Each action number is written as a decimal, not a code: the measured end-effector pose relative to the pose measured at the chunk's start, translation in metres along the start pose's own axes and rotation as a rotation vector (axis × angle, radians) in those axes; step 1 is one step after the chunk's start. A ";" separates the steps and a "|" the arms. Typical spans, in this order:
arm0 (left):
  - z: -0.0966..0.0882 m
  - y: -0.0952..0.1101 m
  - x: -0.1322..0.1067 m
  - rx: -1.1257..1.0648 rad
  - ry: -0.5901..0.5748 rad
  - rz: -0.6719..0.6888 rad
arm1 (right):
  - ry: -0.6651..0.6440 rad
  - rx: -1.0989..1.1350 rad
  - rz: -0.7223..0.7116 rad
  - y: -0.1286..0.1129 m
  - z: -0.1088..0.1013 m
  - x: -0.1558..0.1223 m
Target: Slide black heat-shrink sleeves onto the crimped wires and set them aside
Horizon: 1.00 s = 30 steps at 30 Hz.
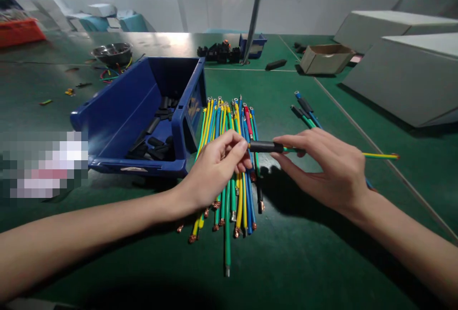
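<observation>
My left hand [223, 164] is closed in a pinch, thumb against fingers, at the left end of a green-and-yellow cable [379, 156]. A black sleeve [266, 147] sits around that cable, just right of my left fingertips. My right hand [322, 167] is closed around the cable farther right, with thumb below and fingers above. The cable's far end sticks out past my right knuckles. Under my left hand lies a bundle of cut cables [239, 195] in green, yellow, blue and red, several with bare copper ends. The tip in my left fingers is hidden.
Left of the bundle stands a blue bin [132, 166] with black sleeves [155, 148] inside. A few sleeved cables [304, 105] lie beyond my right hand. Farther back are a metal bowl [112, 54], a cardboard box [326, 59], white boxes [422, 76] and a metal pole [255, 14].
</observation>
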<state>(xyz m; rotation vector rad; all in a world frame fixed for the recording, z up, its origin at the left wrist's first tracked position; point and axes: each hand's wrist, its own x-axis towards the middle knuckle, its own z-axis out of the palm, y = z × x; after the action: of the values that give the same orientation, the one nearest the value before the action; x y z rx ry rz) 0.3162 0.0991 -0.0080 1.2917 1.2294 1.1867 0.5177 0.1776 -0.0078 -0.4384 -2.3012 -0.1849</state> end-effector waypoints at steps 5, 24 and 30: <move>0.002 0.002 0.001 0.027 -0.006 -0.010 | -0.016 0.087 0.053 0.000 0.004 -0.001; 0.000 0.000 0.002 0.021 -0.049 -0.021 | -0.070 0.090 0.043 0.004 0.007 -0.001; -0.002 0.001 0.002 0.022 -0.028 -0.023 | -0.048 0.065 0.025 0.001 0.006 0.001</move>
<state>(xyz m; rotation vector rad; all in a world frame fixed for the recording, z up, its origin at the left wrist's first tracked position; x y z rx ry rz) 0.3144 0.1007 -0.0066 1.3029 1.2377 1.1377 0.5142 0.1805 -0.0112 -0.4431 -2.3399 -0.0879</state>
